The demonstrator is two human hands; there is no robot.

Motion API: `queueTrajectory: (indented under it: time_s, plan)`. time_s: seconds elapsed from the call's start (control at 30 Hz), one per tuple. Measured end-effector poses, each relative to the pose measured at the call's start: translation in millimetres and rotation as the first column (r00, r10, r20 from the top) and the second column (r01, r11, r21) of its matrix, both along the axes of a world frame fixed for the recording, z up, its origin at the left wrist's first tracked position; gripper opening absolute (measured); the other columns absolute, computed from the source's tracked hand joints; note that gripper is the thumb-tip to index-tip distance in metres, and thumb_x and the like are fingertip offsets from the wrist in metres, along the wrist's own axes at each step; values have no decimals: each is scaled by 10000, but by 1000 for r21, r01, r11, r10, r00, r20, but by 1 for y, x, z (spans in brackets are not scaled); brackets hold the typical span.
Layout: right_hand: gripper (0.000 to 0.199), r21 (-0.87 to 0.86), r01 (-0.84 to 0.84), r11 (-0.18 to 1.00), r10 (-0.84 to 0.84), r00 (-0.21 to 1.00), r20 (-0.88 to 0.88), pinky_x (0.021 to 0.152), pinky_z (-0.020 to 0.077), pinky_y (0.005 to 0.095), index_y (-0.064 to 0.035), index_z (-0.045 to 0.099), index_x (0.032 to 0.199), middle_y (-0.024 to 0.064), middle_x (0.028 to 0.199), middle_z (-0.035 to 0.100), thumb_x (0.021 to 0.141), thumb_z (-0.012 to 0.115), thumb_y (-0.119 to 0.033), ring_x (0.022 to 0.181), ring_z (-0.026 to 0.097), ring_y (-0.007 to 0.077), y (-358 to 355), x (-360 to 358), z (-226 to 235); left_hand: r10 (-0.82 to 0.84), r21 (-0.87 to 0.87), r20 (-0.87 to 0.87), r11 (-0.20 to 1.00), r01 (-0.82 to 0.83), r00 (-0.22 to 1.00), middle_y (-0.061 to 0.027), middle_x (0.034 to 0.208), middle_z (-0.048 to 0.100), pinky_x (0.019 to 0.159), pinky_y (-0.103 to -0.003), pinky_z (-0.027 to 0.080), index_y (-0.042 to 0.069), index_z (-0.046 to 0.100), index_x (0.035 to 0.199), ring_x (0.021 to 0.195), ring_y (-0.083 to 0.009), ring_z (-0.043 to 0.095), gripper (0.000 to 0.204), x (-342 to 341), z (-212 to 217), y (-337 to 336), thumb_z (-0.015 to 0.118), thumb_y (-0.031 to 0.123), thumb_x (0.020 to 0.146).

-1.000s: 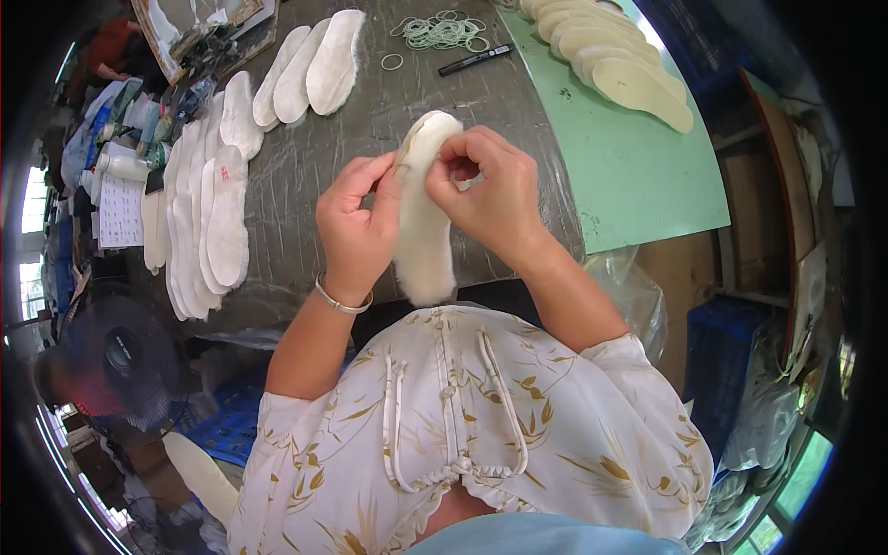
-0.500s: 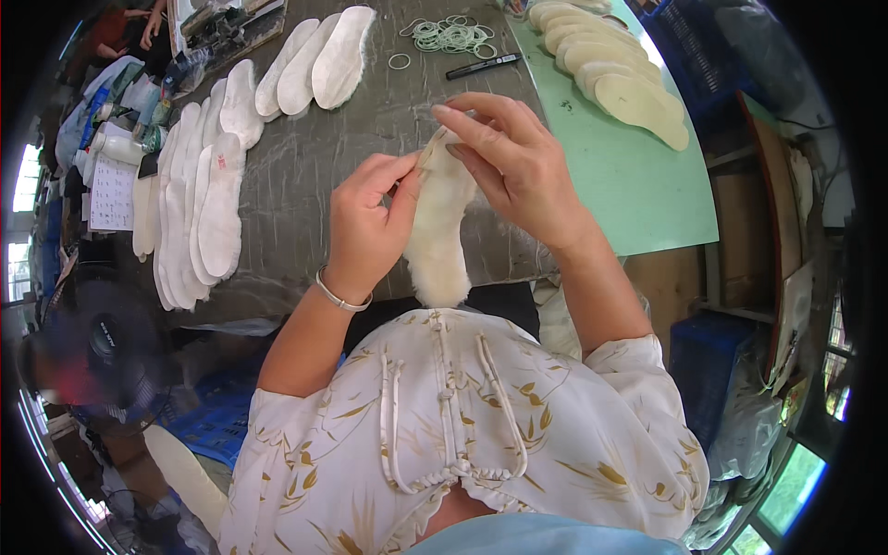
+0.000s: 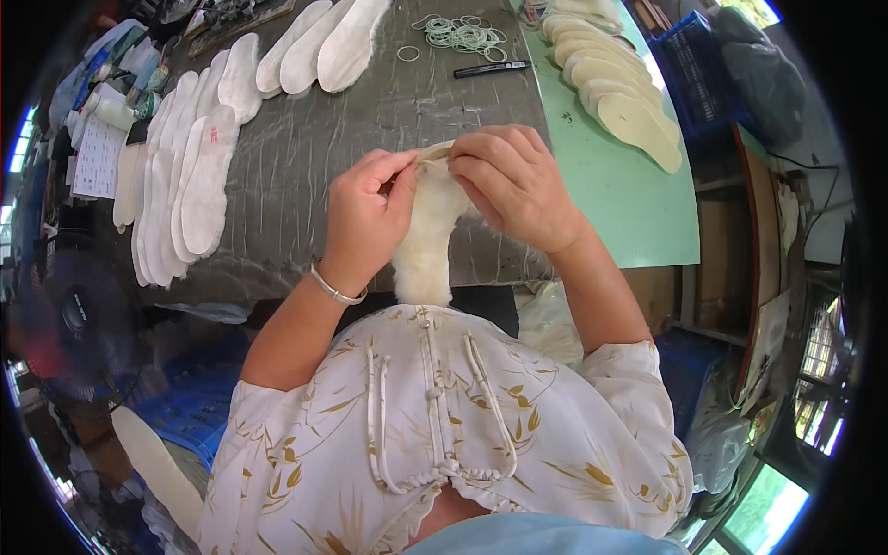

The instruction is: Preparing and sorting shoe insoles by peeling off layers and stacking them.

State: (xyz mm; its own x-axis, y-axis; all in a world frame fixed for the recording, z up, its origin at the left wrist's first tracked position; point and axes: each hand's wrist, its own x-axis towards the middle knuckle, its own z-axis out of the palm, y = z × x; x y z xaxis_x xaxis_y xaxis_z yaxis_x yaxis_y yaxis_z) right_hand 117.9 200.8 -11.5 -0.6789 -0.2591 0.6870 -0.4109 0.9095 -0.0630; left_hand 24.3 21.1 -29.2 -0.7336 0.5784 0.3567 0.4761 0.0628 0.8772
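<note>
**Both hands pinch a fleecy insole**

The left hand and right hand close their fingertips on the far end of a fleecy insole, held above the near edge of the grey table, white insoles stacked left.

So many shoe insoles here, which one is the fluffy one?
The cream fleece-lined insole pinched at its top end by both hands, left hand and right hand. The white insoles and pale yellow insoles on the table look flat and smooth.

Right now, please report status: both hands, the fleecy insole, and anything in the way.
Left hand and right hand both pinch top end of fleecy insole. Insole hangs toward the body. Nothing between the hands; white insoles lie apart, left.
</note>
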Motion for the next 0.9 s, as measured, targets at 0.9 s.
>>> queueTrajectory:
  time_s: [0.9]
  plan:
    - [301,-204,25,979,2,991,131,819,456,364,-136,710,1006,21,970,633,717,797,-137,872,599,215,6,-6,13,40,-93,-229,994,-62,973,-102,838,663,613,-267,483,-24,696,1046,653,-152,597,167,-3,-9,-2,637,14,895]
